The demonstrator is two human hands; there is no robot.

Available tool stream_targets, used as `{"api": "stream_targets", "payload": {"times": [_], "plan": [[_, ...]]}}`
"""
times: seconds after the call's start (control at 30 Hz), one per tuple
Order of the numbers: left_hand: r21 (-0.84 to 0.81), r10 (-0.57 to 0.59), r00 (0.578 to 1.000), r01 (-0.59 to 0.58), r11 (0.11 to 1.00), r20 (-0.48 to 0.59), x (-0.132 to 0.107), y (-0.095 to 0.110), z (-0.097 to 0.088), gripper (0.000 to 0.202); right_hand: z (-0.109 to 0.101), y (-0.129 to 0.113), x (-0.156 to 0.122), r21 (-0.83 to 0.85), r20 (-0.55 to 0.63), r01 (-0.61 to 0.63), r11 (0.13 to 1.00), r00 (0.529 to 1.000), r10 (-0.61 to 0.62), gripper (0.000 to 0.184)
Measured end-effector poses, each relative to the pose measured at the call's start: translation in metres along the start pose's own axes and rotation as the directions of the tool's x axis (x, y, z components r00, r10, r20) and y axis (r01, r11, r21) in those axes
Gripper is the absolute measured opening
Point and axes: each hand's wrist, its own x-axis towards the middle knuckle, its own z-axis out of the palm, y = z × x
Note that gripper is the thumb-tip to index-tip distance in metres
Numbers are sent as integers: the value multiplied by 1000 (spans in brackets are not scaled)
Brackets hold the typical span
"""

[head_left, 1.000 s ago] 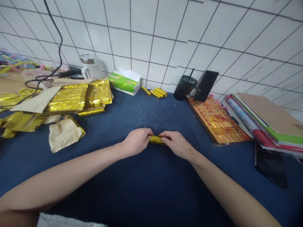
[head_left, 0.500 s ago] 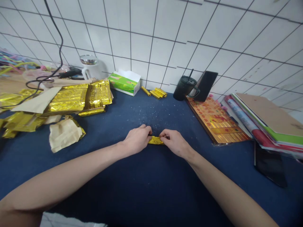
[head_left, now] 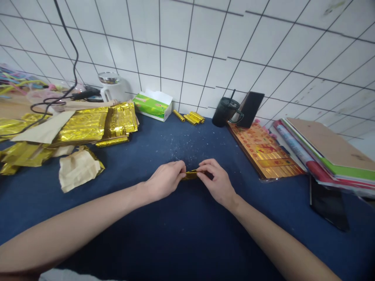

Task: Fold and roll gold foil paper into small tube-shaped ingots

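A small strip of gold foil paper (head_left: 191,175) spans the gap between my hands, low over the dark blue table (head_left: 187,230). My left hand (head_left: 167,178) is closed on its left end, fingers curled with the thumb against them. At the other end, my right hand (head_left: 218,180) pinches the foil between thumb and fingertips. The fingers cover both ends of the strip. Against the wall lie several rolled gold foil tubes (head_left: 195,117), with a single tube (head_left: 179,115) just left of them.
Stacked gold foil sheets (head_left: 83,123) and a crumpled paper piece (head_left: 79,169) lie left. A green tissue pack (head_left: 153,105) and white mug (head_left: 111,86) stand behind. Rightward are a black cup (head_left: 225,112), a leaning phone (head_left: 250,109), orange packets (head_left: 266,150), and books (head_left: 331,142).
The gold foil strip now looks narrower and darker, its upper face turned away. My right fingers have lifted and straightened slightly. The whole view has shifted a little.
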Motion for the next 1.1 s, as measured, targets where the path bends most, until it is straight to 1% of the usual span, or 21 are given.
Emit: {"api": "stream_targets", "payload": {"times": [0.03,0.1,0.17,0.23,0.3,0.37,0.43,0.47,0.53,0.6,0.67,0.73,0.87,0.9,0.93,1.0,1.07,1.1], "plan": [[-29,9,1000,-10,1000,-16,-2,0,0,7,-1,-1,-1,40,-29,7,999,1000,-6,10],[-67,40,998,-44,997,-57,-5,2,-2,8,-4,-3,-1,142,-45,-21,990,999,28,17],[-95,80,990,-92,991,-119,-8,4,-3,9,-8,-7,-2,239,-8,-88,967,996,93,23],[-135,104,979,-128,983,-177,-11,8,-7,9,-14,-14,-4,285,11,-116,951,993,118,20],[-208,85,975,-129,970,-207,-14,14,-11,9,-21,-23,-6,270,-34,-61,961,997,73,10],[-342,20,980,-88,936,-197,-17,21,-18,8,-29,-34,-9,228,-85,35,973,996,-16,9],[-532,-55,991,-17,846,-119,-19,29,-25,13,-36,-44,-12,191,-94,110,975,991,-94,11],[-623,-72,996,28,782,-45,-19,32,-29,18,-40,-48,-13,180,-85,138,974,989,-124,13],[-758,-51,992,120,641,114,-19,37,-35,28,-45,-55,-14,171,-73,202,964,979,-192,16],[-824,5,965,222,521,263,-19,40,-39,38,-48,-60,-15,180,-52,265,947,964,-260,21],[-838,64,925,309,450,375,-19,42,-43,43,-51,-63,-15,206,6,294,933,953,-302,23],[-833,122,888,358,422,444,-19,42,-44,42,-52,-64,-15,251,81,277,927,949,-305,23],[-834,239,822,419,359,517,-23,43,-45,40,-55,-64,-17,383,182,191,904,944,-277,21],[-833,258,810,431,346,527,-24,44,-44,39,-55,-64,-18,406,198,175,897,941,-274,22],[-833,260,807,436,342,530,-25,45,-45,38,-55,-63,-18,418,211,163,894,940,-270,22],[-827,230,823,416,380,520,-27,49,-47,34,-55,-63,-19,419,220,150,896,940,-260,21],[-800,207,833,375,469,512,-27,52,-53,29,-54,-63,-18,408,216,141,902,945,-245,20],[-777,210,830,352,522,517,-27,53,-56,26,-54,-63,-18,404,215,137,904,947,-240,19]]}}
